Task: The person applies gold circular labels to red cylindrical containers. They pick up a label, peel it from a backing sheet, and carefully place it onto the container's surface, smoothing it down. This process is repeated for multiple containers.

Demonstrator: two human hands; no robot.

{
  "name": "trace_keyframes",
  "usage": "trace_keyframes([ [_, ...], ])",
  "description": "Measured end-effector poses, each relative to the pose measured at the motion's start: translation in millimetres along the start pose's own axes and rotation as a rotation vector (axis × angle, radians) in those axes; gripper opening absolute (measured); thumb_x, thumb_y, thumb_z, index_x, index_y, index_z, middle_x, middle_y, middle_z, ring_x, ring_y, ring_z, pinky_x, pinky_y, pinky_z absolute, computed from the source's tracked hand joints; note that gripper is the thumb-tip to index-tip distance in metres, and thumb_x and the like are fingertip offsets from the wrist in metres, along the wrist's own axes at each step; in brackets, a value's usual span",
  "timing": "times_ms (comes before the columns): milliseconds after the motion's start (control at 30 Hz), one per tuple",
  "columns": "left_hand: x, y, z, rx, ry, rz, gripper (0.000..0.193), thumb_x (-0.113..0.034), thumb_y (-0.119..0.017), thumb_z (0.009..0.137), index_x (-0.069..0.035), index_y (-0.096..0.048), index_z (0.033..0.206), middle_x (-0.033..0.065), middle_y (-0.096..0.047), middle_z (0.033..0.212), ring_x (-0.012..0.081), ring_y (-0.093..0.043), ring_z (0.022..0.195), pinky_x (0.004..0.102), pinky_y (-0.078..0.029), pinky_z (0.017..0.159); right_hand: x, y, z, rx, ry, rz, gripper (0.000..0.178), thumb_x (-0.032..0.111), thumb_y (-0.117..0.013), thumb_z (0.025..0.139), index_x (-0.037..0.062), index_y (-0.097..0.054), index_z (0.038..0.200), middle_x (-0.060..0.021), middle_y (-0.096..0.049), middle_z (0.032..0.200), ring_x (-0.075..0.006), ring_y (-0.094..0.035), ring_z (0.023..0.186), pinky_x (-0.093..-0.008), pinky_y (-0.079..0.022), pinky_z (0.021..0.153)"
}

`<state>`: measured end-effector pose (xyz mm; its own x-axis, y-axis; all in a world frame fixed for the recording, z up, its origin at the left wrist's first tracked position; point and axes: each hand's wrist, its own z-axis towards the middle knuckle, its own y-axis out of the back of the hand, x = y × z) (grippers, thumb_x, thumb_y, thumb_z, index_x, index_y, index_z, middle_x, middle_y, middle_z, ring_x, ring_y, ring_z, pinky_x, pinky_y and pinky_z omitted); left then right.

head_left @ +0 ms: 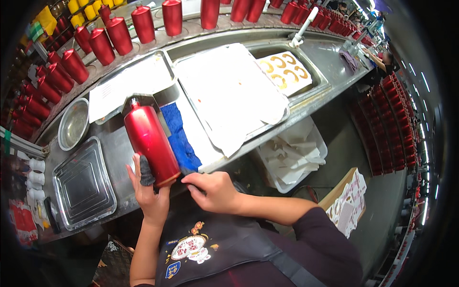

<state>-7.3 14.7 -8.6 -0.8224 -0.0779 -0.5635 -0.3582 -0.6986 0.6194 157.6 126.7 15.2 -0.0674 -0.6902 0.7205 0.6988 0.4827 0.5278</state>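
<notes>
The left hand [149, 189] grips the red bottle [152, 142] (one finger sleeved dark), fingers wrapped around its base; the right hand [213, 190] pinches the base rim beside the blue cloth [180, 139].

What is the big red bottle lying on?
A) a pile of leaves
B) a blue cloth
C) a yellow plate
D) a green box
B: the big red bottle, steadied by the left hand, lies against a blue cloth spread on the metal counter.
</notes>
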Motion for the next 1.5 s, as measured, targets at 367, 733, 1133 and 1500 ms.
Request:
trace_keyframes([
  [367, -2.3, 3.8, -7.4, 0.02, 0.257, -0.15, 0.081, -0.01, -0.083, 0.08, 0.003, -0.043, 0.149, 0.0243, -0.044, 0.153, 0.0403, -0.041, 0.143, 0.049, -0.022, 0.122, -249.2, 198.6, 142.7, -0.427, -0.577, -0.565, 0.026, 0.018, -0.058, 0.087, 0.0095, -0.075, 0.105, -0.0182, -0.073, 0.104, -0.0356, -0.07, 0.097, -0.043, -0.054, 0.084],
  [733, -3.2, 9.2, -11.9, 0.081, 0.335, -0.086, 0.077, -0.015, -0.083, 0.08, 0.0, -0.047, 0.146, 0.0258, -0.043, 0.153, 0.0411, -0.037, 0.145, 0.0503, -0.021, 0.122, -428.8, 259.3, 207.2, -0.034, -0.787, -0.022, 0.023, 0.02, -0.077, 0.08, -0.0001, -0.077, 0.092, -0.0093, -0.073, 0.083, -0.0174, -0.063, 0.068, -0.0332, -0.05, 0.064],
  [1133, -4.7, 13.0, -13.3, 0.146, 0.369, -0.015, 0.084, -0.034, -0.079, 0.086, -0.002, -0.039, 0.152, 0.0237, -0.041, 0.155, 0.0414, -0.04, 0.143, 0.0574, -0.022, 0.12, -499.7, 217.0, 249.9, 0.062, -1.08, -0.186, 0.047, 0.048, -0.07, 0.089, 0.0042, -0.075, 0.105, -0.0146, -0.074, 0.1, -0.0298, -0.069, 0.085, -0.043, -0.054, 0.077],
  [1500, -1.8, 12.3, -14.2, 0.152, 0.391, -0.051, 0.084, -0.033, -0.081, 0.084, -0.004, -0.041, 0.151, 0.0231, -0.04, 0.156, 0.0417, -0.038, 0.144, 0.0553, -0.023, 0.121, -368.7, 248.1, 274.9, 0.227, -0.673, 0.519, 0.04, 0.042, -0.073, 0.09, 0.0035, -0.073, 0.1, 0.0007, -0.053, 0.057, -0.0099, -0.045, 0.044, -0.0273, -0.036, 0.046],
])
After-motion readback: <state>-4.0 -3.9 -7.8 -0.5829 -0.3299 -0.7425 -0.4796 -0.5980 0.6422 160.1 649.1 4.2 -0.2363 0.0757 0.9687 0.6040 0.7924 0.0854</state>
